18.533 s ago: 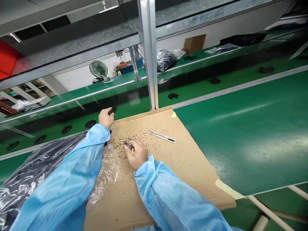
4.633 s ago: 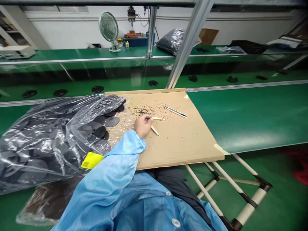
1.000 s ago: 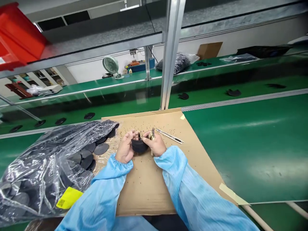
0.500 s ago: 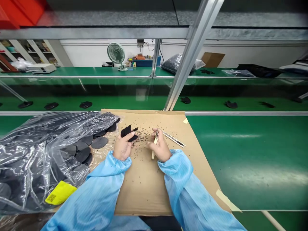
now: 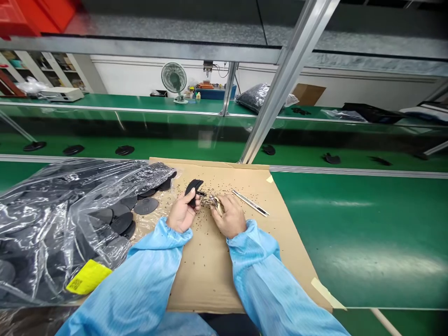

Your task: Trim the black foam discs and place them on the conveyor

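Note:
My left hand (image 5: 181, 214) holds a black round plastic part (image 5: 192, 188) on edge above the cardboard sheet (image 5: 210, 275). My right hand (image 5: 228, 218) grips a small metal cutting tool (image 5: 215, 201) whose tip points at the part. Tiny black trimmings (image 5: 224, 185) lie scattered over the cardboard around both hands. A slim metal blade tool (image 5: 251, 202) rests on the cardboard just right of my right hand. Both arms wear light blue sleeves.
A large clear plastic bag (image 5: 63, 219) of black discs lies at the left, its mouth spilling discs (image 5: 146, 205) onto the cardboard. Beyond runs a green conveyor (image 5: 175, 147) carrying black parts (image 5: 124, 150). A slanted aluminium post (image 5: 280, 88) rises behind the cardboard. A fan (image 5: 174, 78) stands far back.
My hands parted from the black part, then came close again. The left hand turned the part upright and the right hand brought the cutting tool back toward it.

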`<state>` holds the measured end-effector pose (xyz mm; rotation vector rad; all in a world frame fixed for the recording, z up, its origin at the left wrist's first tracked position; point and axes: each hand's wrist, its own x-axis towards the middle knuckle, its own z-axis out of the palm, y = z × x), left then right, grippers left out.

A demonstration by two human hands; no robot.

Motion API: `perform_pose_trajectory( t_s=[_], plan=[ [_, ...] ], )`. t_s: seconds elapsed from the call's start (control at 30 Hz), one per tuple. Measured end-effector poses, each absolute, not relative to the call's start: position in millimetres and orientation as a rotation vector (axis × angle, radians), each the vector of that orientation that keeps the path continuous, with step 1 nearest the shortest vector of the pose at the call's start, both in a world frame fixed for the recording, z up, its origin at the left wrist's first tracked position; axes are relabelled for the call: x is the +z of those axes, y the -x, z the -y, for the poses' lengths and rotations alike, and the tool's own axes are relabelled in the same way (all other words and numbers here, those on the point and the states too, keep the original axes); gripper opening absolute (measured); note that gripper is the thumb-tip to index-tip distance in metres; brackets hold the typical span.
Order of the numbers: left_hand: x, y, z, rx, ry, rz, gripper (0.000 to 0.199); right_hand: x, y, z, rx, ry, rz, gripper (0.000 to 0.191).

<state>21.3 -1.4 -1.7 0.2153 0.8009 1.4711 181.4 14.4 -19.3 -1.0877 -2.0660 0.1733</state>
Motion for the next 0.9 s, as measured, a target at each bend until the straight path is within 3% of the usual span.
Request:
perform_pose_trajectory(
  t_s=[0.3, 0.5, 0.7, 0.9],
  plan=[
    [4, -26, 4, 1.453, -0.149, -0.789, 0.007, -19, -180, -12, 0.003, 1.163, 2.123, 0.021],
    [4, -30, 6, 1.431, -0.057, -0.749, 0.006, -17, -181, -12, -0.031, 1.238, 2.160, 0.029],
    [-3, -31, 4, 1.485, -0.099, -0.723, 0.008, -19, -179, -12, 0.251, 1.237, 2.083, 0.028],
    [-4, -22, -1, 1.623, -0.256, -0.761, 0.025, -19, -180, -16, 0.555, 1.157, 1.818, 0.022]
  ],
)
